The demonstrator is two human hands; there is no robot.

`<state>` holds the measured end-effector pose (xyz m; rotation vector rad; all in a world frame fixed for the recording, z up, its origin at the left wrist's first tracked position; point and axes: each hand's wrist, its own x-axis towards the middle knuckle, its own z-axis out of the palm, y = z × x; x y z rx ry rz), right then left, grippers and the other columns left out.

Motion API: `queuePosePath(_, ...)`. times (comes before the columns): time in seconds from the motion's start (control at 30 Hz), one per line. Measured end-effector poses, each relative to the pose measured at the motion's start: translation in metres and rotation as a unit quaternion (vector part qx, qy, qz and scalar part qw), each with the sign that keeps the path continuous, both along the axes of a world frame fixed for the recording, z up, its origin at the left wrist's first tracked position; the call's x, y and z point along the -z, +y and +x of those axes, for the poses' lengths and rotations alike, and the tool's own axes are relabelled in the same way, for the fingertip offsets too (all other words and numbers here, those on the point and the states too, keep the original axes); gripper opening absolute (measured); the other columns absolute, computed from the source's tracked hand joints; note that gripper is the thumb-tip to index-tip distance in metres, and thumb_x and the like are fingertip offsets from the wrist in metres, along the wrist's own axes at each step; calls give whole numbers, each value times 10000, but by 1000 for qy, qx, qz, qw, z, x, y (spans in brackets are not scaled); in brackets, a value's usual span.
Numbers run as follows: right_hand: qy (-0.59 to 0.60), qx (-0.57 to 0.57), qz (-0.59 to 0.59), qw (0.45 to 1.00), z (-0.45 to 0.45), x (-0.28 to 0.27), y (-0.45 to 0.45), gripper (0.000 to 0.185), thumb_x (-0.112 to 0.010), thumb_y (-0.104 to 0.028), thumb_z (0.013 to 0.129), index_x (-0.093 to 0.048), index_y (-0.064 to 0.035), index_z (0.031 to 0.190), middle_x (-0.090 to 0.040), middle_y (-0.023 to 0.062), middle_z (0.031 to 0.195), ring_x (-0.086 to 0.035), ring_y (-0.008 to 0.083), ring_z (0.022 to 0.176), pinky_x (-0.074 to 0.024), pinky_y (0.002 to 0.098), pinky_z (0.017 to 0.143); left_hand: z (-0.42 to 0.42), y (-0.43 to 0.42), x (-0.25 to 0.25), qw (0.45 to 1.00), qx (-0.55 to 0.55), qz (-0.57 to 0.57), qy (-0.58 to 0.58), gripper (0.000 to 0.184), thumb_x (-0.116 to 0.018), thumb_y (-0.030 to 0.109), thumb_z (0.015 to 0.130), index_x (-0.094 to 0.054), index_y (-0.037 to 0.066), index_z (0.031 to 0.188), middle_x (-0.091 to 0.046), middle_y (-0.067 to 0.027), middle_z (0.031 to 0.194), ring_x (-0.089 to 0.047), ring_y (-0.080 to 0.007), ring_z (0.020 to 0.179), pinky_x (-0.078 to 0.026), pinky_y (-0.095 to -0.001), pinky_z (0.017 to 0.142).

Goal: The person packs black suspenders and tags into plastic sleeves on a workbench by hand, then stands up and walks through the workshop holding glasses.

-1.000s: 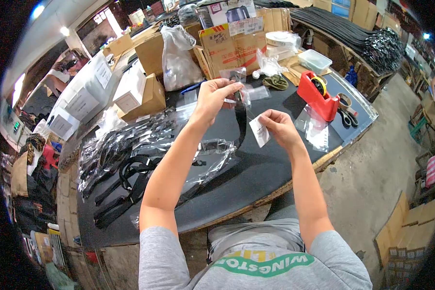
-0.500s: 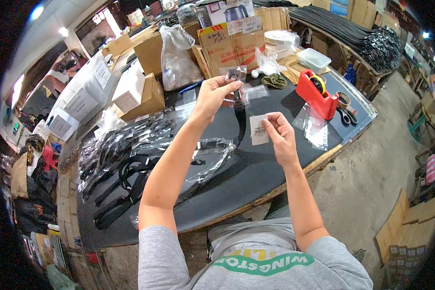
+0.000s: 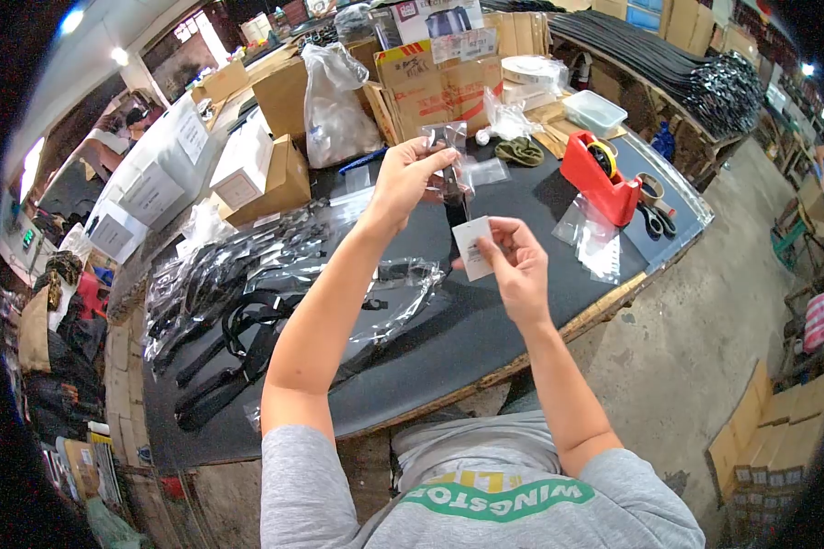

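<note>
handling a white tag (image 3: 470, 248) seemed the step: left of the red tape dispenser (image 3: 621, 201), the right hand (image 3: 524, 274) pinched it in a narrow grip while the left hand (image 3: 401, 186) held clear plastic (image 3: 450, 135) beside a black strap (image 3: 455, 213); the next move seemed to need steadiness.

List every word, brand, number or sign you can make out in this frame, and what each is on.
"WINGSTO", upside down, next letter unclear: green band on the grey shirt.
"LI", upside down, yellow, partial: same shirt.
Too small or blurred to read: white tag in the right hand; red print on the carton; labels on the white bins; green display digits.
</note>
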<state>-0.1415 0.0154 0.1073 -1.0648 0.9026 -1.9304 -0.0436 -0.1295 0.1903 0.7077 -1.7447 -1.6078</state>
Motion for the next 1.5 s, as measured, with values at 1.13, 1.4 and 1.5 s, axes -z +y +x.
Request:
queuePosePath(1.13, -72, 142, -6, 987, 16, 29, -15, 151, -567, -111, 913, -519, 23, 964, -581, 75, 822, -579, 119, 564, -469, 235, 493, -3, 2, 1, 993, 93, -54, 40, 165, -613, 166, 886, -580, 26, 966, -651, -57, 851, -657, -151, 757, -545, -278, 687)
queuePosePath(1.4, -45, 181, 8, 982, 14, 23, -11, 136, -558, -107, 917, -511, 17, 948, -576, 76, 809, -591, 126, 580, -495, 240, 520, 3, -5, 5, 994, 68, -82, 26, 189, -594, 193, 898, -580, 29, 991, -665, -71, 853, -666, -153, 731, -547, -279, 646)
queuePosePath(1.5, -60, 159, -4, 985, 17, 30, -12, 129, -557, -99, 916, -512, 18, 951, -584, 86, 822, -602, 135, 578, -495, 237, 516, 5, -4, -2, 997, 40, -61, 2, 195, -586, 210, 902, -578, 37, 992, -670, -75, 840, -668, -155, 719, -546, -276, 620)
